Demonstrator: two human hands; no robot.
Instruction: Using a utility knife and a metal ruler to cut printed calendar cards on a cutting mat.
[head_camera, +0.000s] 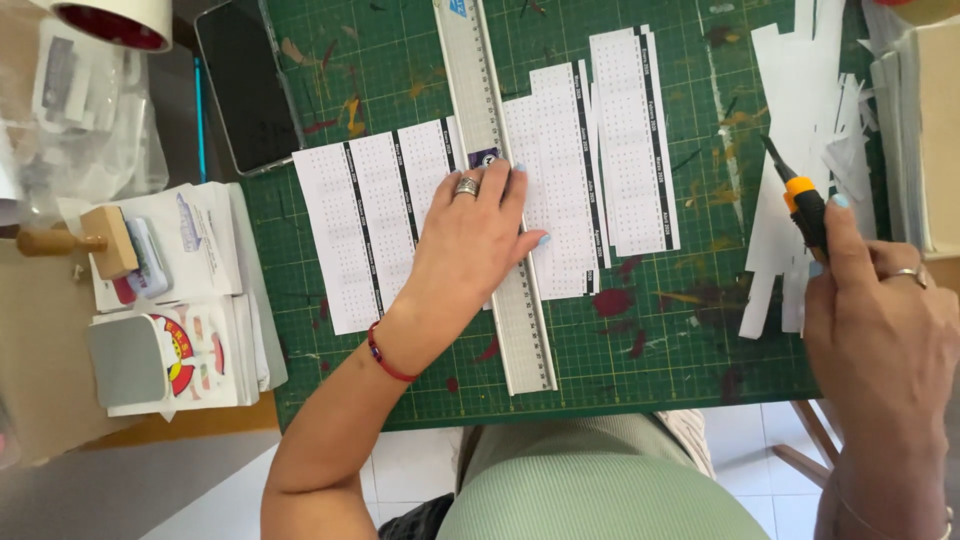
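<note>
We take the green cutting mat (600, 340) as our landmark. Across its middle lies a long metal ruler (500, 200), running from the mat's far edge down toward its near edge. Our left hand (480, 240) presses flat on that ruler and on the printed white sheet (370, 225) beneath it, fingers spread, the grip released rather than closed around anything (a ring shows on one finger, a red cord on the wrist). More printed strips (630, 140) lie on the mat just right of the ruler.

Over the mat's right edge, our right hand (880, 320) is clenched around an orange-and-black craft knife (800, 200), its blade pointing up and to the left, seemingly held clear of the paper, though we cannot be sure from this angle. Trimmed white offcuts (800, 110) pile beside the blade.

Off the mat's left edge sit a dark phone (250, 85), a wooden-handled stamp (85, 240) and a stack of printed cards (200, 350) on the surface.
</note>
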